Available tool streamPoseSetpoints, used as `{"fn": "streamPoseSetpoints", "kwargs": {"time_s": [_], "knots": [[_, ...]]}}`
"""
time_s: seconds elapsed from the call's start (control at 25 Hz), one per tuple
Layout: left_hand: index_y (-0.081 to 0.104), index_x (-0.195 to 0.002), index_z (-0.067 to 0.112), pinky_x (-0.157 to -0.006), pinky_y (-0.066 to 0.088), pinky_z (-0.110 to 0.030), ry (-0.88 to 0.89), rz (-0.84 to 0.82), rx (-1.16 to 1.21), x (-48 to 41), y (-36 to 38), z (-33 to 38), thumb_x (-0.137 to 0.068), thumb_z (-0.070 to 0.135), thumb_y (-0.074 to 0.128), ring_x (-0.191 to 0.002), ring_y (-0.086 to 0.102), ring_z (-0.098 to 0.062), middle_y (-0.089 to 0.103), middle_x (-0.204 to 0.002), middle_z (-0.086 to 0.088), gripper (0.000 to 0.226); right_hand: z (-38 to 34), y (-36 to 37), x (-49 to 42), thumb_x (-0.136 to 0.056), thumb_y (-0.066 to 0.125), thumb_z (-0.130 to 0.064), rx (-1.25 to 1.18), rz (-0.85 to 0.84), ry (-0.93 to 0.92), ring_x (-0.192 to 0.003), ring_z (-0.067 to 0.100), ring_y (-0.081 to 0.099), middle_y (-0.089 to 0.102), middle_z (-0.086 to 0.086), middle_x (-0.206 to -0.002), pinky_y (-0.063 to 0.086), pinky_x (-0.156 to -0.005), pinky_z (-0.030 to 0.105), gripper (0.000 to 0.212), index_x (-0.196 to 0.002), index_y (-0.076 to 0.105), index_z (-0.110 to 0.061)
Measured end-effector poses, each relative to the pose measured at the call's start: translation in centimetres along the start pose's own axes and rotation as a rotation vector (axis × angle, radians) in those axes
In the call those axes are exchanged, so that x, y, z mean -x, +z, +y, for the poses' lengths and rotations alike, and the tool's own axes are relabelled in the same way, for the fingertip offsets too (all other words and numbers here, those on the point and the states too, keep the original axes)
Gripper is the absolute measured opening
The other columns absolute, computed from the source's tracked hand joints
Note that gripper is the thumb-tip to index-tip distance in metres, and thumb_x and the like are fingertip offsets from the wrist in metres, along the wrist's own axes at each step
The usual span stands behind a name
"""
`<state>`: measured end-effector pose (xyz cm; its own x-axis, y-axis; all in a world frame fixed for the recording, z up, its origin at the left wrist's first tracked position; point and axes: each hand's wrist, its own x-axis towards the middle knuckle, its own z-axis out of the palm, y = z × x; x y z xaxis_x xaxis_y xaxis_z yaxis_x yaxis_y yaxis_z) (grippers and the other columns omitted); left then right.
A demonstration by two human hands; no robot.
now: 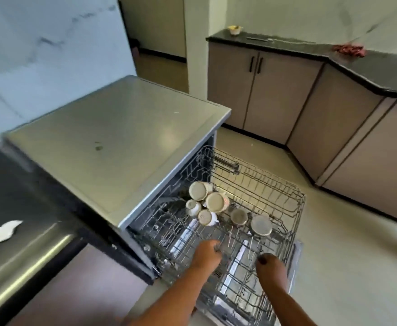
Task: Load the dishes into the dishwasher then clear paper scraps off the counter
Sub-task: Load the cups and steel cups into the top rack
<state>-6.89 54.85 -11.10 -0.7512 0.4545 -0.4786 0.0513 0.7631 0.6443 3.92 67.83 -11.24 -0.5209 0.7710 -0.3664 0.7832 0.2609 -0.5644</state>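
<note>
A: Dishwasher rack (297,205): what is sitting inside?
B: Cups (207,203) are sitting upturned at 9 o'clock. Left hand (207,252) is gripping its front wire at 6 o'clock; right hand (271,267) is resting alongside, grip unclear.

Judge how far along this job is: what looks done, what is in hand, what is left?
Done: ceramic cups and two steel tumblers sit upside down in the pulled-out upper rack. In hand: the left hand grips the rack's front edge, the right hand beside it. Left: the rack is not yet pushed in, and a white paper scrap lies on the dark counter.
</note>
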Motion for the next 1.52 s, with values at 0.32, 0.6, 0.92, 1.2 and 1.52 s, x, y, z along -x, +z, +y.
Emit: {"fn": "streamPoseSetpoints", "kwargs": {"time_s": [0.32,0.6,0.92,1.2,1.52], "knots": [[0.057,-0.127,0.014,-0.074,0.045,-0.023,-0.122,0.259,0.074,6.2,-7.3,-4.2,-0.094,0.017,0.051,-0.095,0.063,-0.019,0.063,-0.122,-0.008,0.034,-6.5,2.4,4.3,-0.085,0.057,-0.013,0.042,-0.118,-0.222,-0.092,0.029,0.064,0.07,0.017,-0.098,0.047,-0.075,0.03,0.019,-0.098,0.07,-0.008],[0.061,-0.121,0.015,-0.076,0.051,-0.026,-0.122,0.431,0.23,10.5,-11.4,-7.1,-0.093,0.014,0.052,-0.085,0.06,-0.016,0.061,-0.122,-0.008,0.03,-12.0,4.2,8.5,-0.087,0.055,-0.009,0.001,-0.104,-0.42,-0.09,0.033,0.062,0.068,0.021,-0.098,0.039,-0.07,0.027,0.02,-0.101,0.068,-0.003],[0.06,-0.122,0.013,-0.102,0.037,-0.024,-0.18,0.614,0.31,18.1,-16.7,-13.3,-0.093,0.014,0.052,-0.12,0.052,-0.021,0.057,-0.13,-0.006,0.031,-16.3,8.4,17.1,-0.087,0.054,-0.007,-0.028,-0.153,-0.505,-0.094,0.036,0.062,0.068,0.022,-0.102,0.046,-0.076,0.034,0.024,-0.108,0.066,-0.003],[0.061,-0.117,0.017,-0.085,0.046,-0.019,-0.242,0.783,0.508,24.1,-18.8,-18.2,-0.091,0.012,0.049,-0.102,0.058,-0.014,0.059,-0.124,-0.002,0.029,-19.1,11.4,23.9,-0.088,0.052,-0.007,-0.045,-0.206,-0.656,-0.096,0.035,0.061,0.067,0.02,-0.106,0.048,-0.082,0.038,0.027,-0.113,0.063,-0.006],[0.066,-0.111,0.014,-0.077,0.043,-0.019,-0.272,0.977,0.678,26.3,-20.7,-19.6,-0.092,0.011,0.048,-0.094,0.058,-0.012,0.065,-0.111,-0.002,0.026,-19.5,12.4,27.1,-0.09,0.054,-0.009,-0.061,-0.239,-0.741,-0.077,0.022,0.061,0.067,0.015,-0.105,0.053,-0.067,0.029,0.027,-0.116,0.061,-0.007]]}}
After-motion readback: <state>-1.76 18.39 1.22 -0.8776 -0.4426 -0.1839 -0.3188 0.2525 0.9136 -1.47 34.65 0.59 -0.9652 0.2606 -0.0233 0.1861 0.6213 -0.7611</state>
